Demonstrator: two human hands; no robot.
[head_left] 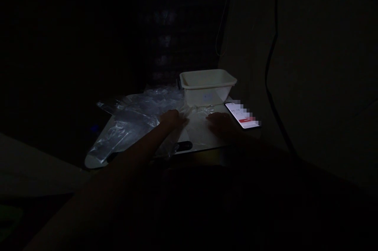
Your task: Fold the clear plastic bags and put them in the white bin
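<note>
At the left, the pale tabletop shows its rounded near corner, and across it spreads a loose heap of clear plastic, crumpled and overlapping, its far-left edge sticking up. I cannot count the pieces in this light. My left hand is at the heap's right side, fingers bent against the film; whether they pinch it or only press, I cannot tell. Just nearer and to the right is a dark oval at the table's near edge. Between my hands some of the clear film lies fairly flat, running to the foot of the pale tub, which stands upright at the far side; its floor is out of my sight. My right hand is low at the right of that film, fingers toward it, too dark to tell how wide they are or whether they hold anything. I judge I am partway: this stretch looks smoothed, while the heap at left remains unsorted. Farther right, a lit phone lies on the table, and beyond it a dark cable hangs by the wall.
</note>
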